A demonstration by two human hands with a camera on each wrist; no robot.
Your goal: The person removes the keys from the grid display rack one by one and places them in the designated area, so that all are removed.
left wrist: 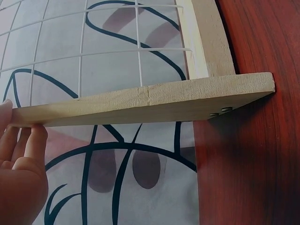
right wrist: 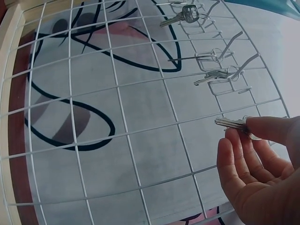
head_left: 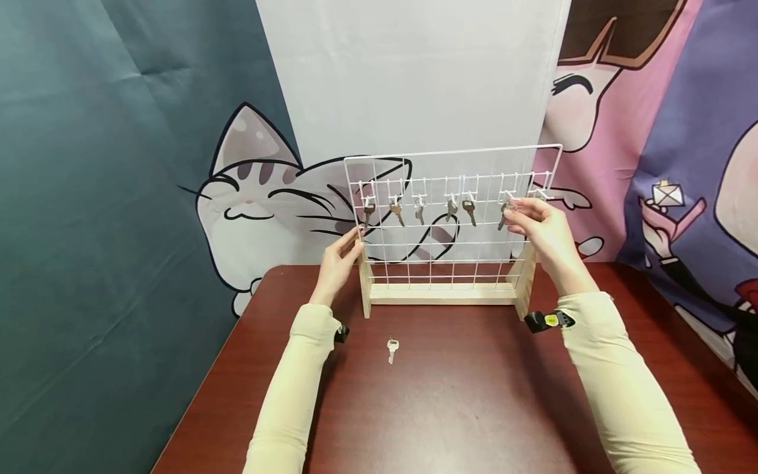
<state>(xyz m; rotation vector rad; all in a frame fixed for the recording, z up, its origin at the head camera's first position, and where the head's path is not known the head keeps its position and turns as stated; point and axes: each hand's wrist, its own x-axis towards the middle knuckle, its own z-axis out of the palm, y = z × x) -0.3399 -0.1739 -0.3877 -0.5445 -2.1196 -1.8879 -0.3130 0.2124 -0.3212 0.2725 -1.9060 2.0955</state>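
My right hand (head_left: 537, 227) pinches a key (right wrist: 232, 123) between thumb and fingers, up at the right part of a white wire grid rack (head_left: 441, 245). Whether its ring sits on the hook there is hidden by the fingers. Along the same row, several keys hang from hooks, among them a dark key (head_left: 469, 212) and a brassy key (head_left: 397, 212). At the rack's left side, my left hand (head_left: 339, 263) grips the upper end of the wooden side post (left wrist: 140, 101), thumb on one face and fingers on the other.
A single loose key (head_left: 391, 350) lies on the reddish-brown table (head_left: 438, 401) in front of the rack. The rack's wooden base bar (head_left: 441, 294) stands near the table's back edge. Behind hangs a cloth backdrop (head_left: 414, 79) with cartoon figures.
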